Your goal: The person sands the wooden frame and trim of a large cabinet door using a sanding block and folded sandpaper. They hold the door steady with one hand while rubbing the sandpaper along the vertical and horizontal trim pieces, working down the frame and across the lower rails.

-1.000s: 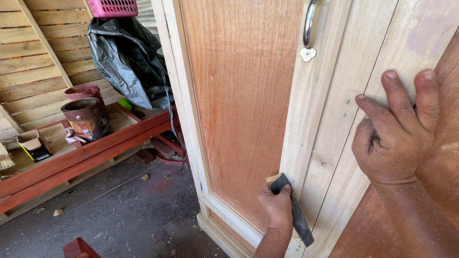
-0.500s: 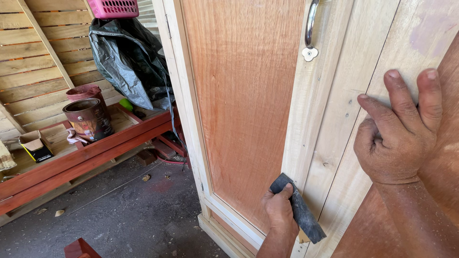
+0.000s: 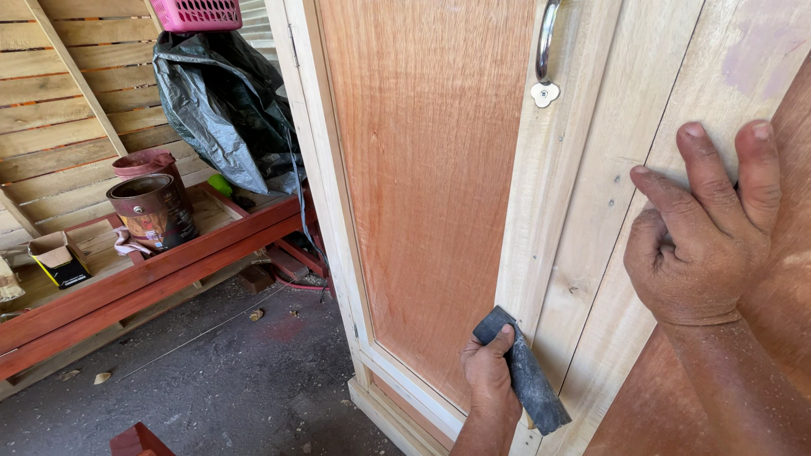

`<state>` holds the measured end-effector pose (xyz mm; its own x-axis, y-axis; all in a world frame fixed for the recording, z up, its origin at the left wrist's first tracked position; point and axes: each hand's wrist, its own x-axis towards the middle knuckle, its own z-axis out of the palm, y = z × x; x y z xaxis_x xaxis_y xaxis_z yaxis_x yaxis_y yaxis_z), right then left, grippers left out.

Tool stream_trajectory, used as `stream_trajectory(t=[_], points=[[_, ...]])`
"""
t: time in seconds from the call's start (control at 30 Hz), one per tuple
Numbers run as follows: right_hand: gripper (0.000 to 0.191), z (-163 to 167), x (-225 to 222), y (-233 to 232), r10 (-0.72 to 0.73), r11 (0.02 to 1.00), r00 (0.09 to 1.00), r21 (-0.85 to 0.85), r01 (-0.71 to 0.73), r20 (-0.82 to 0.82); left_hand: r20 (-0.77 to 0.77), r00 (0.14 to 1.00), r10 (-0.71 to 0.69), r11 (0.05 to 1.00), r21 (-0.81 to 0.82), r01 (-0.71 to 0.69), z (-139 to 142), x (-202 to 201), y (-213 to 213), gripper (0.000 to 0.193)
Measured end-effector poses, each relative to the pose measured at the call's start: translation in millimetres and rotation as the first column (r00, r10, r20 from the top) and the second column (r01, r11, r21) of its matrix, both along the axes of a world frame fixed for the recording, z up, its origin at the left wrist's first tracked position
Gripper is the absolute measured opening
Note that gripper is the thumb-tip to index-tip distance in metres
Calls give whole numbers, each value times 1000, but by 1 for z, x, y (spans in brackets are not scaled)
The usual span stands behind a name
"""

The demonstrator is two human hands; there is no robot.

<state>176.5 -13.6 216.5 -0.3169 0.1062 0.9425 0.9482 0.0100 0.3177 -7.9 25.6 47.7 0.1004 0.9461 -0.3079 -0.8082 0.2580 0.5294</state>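
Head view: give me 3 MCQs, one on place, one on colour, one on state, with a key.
1. Where does the left hand press the dark sanding pad?
A. on the pale door frame near the lower panel corner
B. on the metal handle
C. on the floor

2. What colour is the basket at top left?
A. blue
B. pink
C. white

3. How is the right hand?
A. gripping the handle
B. holding a can
C. resting on the pale wood with fingers spread upward, holding nothing

Key: 1 A, the pad lies against the frame beside the reddish panel; 2 B, it is plainly pink; 3 C, it is braced on the boards, away from the handle.
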Motion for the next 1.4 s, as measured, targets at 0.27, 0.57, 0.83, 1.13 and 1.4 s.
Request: stream_trajectory(t=[0.27,0.57,0.83,1.13,1.4], points=[[31,2,-2,0,-24,999,999,29,23,26,17,996,91,990,-107,-89,18,3,-5,16],[32,1,-6,0,12,1000,1000,4,-12,-15,-337,917,215,967,206,-151,-10,6,8,16],[34,3,-10,-2,45,999,999,-2,-45,-27,-415,856,309,923,349,-164,-19,15,20,18],[32,3,-8,-1,9,1000,1000,12,-9,-6,-519,808,279,944,301,-133,-16,6,11,14],[32,2,-6,0,-2,1000,1000,28,2,22,-602,780,168,978,199,-57,-18,4,9,17]])
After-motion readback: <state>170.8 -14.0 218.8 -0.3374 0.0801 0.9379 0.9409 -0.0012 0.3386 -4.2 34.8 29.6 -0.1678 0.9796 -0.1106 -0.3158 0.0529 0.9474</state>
